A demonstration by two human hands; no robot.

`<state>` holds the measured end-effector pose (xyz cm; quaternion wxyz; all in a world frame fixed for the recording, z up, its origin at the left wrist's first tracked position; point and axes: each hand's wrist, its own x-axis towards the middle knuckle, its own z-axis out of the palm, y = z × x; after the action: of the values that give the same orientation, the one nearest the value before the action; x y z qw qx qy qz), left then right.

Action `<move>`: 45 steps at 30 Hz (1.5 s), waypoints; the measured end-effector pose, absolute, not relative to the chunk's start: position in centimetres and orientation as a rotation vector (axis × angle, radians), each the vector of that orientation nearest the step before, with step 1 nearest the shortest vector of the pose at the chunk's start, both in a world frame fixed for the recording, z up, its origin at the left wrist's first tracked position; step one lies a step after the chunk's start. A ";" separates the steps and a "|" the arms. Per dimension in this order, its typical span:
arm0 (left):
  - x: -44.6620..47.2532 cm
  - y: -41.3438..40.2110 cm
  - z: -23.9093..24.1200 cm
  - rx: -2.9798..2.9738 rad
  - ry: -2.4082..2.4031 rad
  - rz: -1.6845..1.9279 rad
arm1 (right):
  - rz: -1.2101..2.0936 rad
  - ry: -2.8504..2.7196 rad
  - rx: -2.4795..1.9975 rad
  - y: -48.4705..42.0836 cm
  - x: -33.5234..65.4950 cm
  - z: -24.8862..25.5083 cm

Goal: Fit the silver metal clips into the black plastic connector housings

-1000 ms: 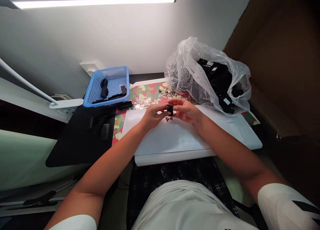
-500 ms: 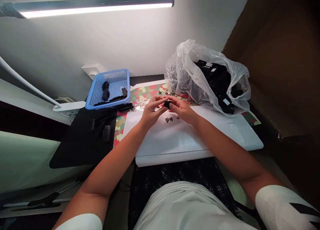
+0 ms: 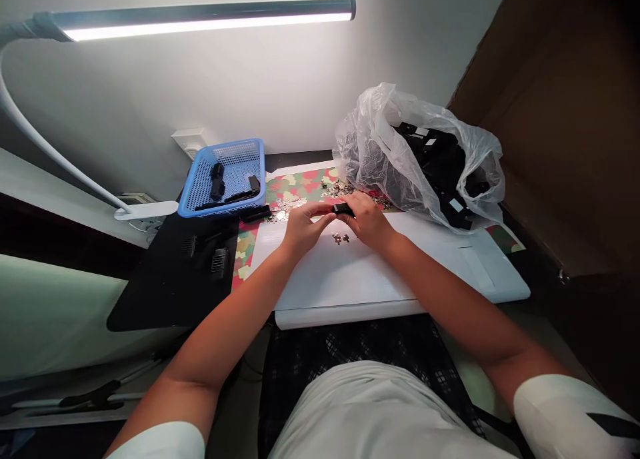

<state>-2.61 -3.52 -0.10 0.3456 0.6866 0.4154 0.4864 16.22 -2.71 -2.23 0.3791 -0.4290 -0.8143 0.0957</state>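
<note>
My left hand and my right hand meet over the far part of a white board. Between their fingertips they pinch a small black plastic part, held flat. Both hands are closed on it. A few tiny metal pieces lie on the board just below the hands. More small shiny pieces are scattered on the camouflage-patterned mat beyond.
A blue mesh basket with several black parts stands at the back left. A clear plastic bag full of black parts sits at the back right. Black parts lie on a black mat on the left. A lamp bar hangs overhead.
Both hands have moved slightly away from me and lower toward the board, and the black part has turned from upright to flat between the fingertips.
</note>
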 end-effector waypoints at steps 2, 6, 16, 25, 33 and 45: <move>-2.5 -3.6 -0.4 1.824 1.107 1.305 | 0.210 -2.073 -1.123 -2.6 16.1 -2.4; -2.2 -3.8 -0.7 1.891 1.157 1.351 | 0.190 -2.064 -1.154 -2.7 15.9 -2.5; -2.4 -3.7 0.0 1.846 0.959 1.374 | 0.202 -1.921 -1.043 -3.4 16.1 -0.8; -2.9 -4.3 1.1 2.255 0.869 1.529 | 0.465 -1.907 -0.906 -3.1 17.2 -0.8; -4.3 -3.2 0.1 2.068 0.948 1.500 | 0.202 -1.505 -1.165 -3.2 22.0 3.9; -3.7 -2.3 -0.7 2.167 1.152 1.307 | -0.118 -1.871 -1.270 -7.0 24.6 2.7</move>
<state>-3.72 -2.33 -0.66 0.1794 0.7666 0.4077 0.4624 24.57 -6.98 2.70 0.4247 -0.5079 -0.7480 -0.0473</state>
